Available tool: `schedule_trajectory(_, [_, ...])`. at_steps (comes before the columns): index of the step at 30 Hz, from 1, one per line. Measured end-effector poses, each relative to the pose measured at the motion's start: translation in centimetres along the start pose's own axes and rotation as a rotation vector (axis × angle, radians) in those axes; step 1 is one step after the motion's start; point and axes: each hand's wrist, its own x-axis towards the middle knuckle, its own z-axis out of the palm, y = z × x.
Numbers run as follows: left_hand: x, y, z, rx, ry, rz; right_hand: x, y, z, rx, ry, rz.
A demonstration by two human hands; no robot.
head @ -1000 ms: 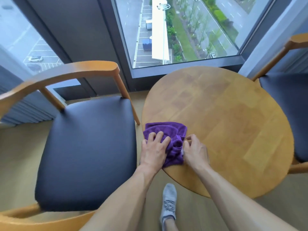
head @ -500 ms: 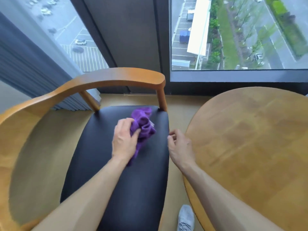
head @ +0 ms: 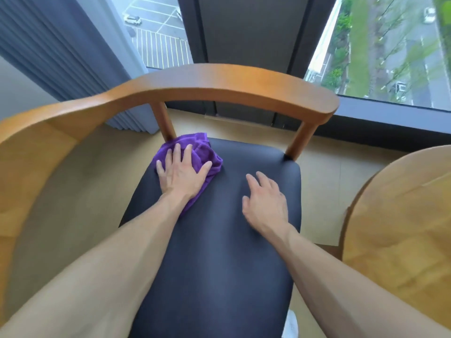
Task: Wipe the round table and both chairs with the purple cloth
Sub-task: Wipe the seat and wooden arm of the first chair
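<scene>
— Where's the work now, from where you stand?

— On the chair (head: 219, 240), the one with the curved wooden back rail. Its dark padded seat runs from the far posts down toward the person, long axis near to far, and most of that length lies nearer than the cloth. The round surface (head: 402, 228) is off at the right edge, well apart from either hand.

— And the purple cloth (head: 195, 150)?

— At the far-left corner of the seat, bunched up just beside the left rear post. The left hand (head: 181, 174) lies flat on top of it, fingers straight and spread, pressing it onto the seat; some cloth pokes out beyond the fingertips and to their right, and a strip trails back along the wrist.

— The other hand?

— The right hand (head: 266, 203) sits on the bare seat to the right of the cloth, apart from it, fingers relaxed and loosely spread, holding nothing. It looks like a brace, I'd say.

— So which way does the wipe go?

— My guess: the left hand owns the cloth, and the unwiped run lies toward the person and to the right. With the cloth already against the far corner, a pull back along the seat's length seems the natural stroke, and the right hand would have to get out of the way for the right half.
</scene>
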Motion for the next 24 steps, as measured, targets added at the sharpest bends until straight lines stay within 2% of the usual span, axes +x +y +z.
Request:
schedule_trajectory(4, [-0.1,2.9,1.9,-0.084,0.202,-0.059,-0.4,0.8,1.7,-0.085,0.012,0.014])
schedule_trajectory(6, [-0.4,4.5,1.8,-0.137,0.195,-0.006,-0.5,0.7,2.1,-0.11,0.012,0.017])
schedule_trajectory(8, [-1.1,5.1,1.7,-0.164,0.156,0.22,-0.7,0.5,2.3,-0.152,0.008,0.019])
schedule_trajectory(11, [0.1,2.9,0.3,-0.147,0.07,0.704,-0.9,0.2,2.4,-0.186,0.005,0.027])
schedule_trajectory(13, [3.2,0.2,-1.3,-0.037,0.024,0.87,-0.8,0.3,2.4,-0.174,0.006,0.029])
schedule_trajectory(14, [4.7,-1.1,-1.9,-0.021,0.04,0.841,-0.8,0.3,2.5,-0.168,0.008,0.027])
schedule_trajectory(15, [5.8,-2.2,-2.4,-0.037,0.074,0.73,-0.8,0.2,2.5,-0.164,0.009,0.026])
schedule_trajectory(17, [6.8,-2.9,-2.4,-0.05,0.126,0.361,-0.7,0.4,2.6,-0.144,0.012,0.02])
schedule_trajectory(18, [6.8,-1.8,-2.2,-0.024,0.117,0.189,-0.7,0.5,2.6,-0.127,0.015,0.016])
schedule_trajectory(20, [5.8,2.2,-1.6,0.025,0.06,0.001,-0.6,0.7,2.5,-0.072,0.026,0.004])
schedule_trajectory(22, [4.0,7.4,-0.9,-0.039,-0.017,-0.015,-0.3,1.0,2.1,0.036,0.036,0.019])
schedule_trajectory(24, [1.5,12.2,0.3,-0.078,-0.069,0.164,-0.3,1.4,1.2,0.131,0.049,0.056])
